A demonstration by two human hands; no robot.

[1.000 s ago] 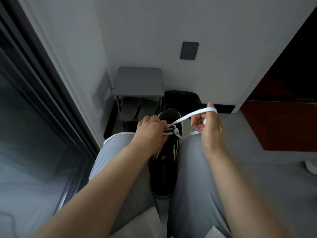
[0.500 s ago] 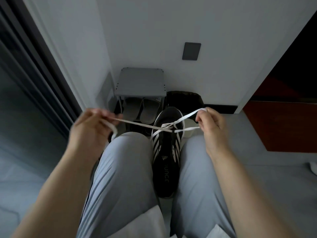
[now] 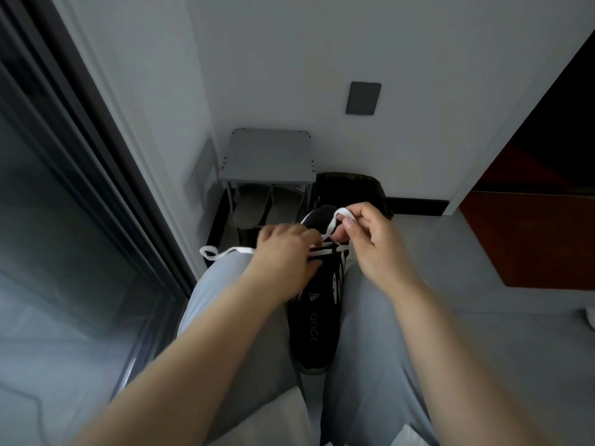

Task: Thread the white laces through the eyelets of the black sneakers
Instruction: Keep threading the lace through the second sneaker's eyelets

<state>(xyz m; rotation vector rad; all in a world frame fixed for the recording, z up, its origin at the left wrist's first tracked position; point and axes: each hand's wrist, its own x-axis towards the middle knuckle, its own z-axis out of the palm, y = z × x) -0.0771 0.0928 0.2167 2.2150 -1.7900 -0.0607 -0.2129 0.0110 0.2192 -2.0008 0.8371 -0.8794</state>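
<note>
A black sneaker (image 3: 317, 323) with white stripes stands wedged between my knees, toe pointing away from me. My left hand (image 3: 286, 252) lies over the eyelet area, fingers curled onto the white lace (image 3: 328, 251) crossing the shoe. The lace's free left end (image 3: 222, 252) trails out past my left knee. My right hand (image 3: 370, 239) hovers above the toe and pinches a loop of the other lace end (image 3: 343, 215) between thumb and fingers. What my left fingertips grip is partly hidden.
A small grey shoe rack (image 3: 269, 159) with grey slippers (image 3: 267, 206) under it stands against the wall ahead. A dark bag (image 3: 351, 191) sits to its right. A glass sliding door (image 3: 64, 204) runs along my left, red-brown flooring (image 3: 541, 239) at right.
My left hand let the lace end go out at the left and came back onto the sneaker's eyelets. My right hand shifted slightly inward, still pinching its lace loop.
</note>
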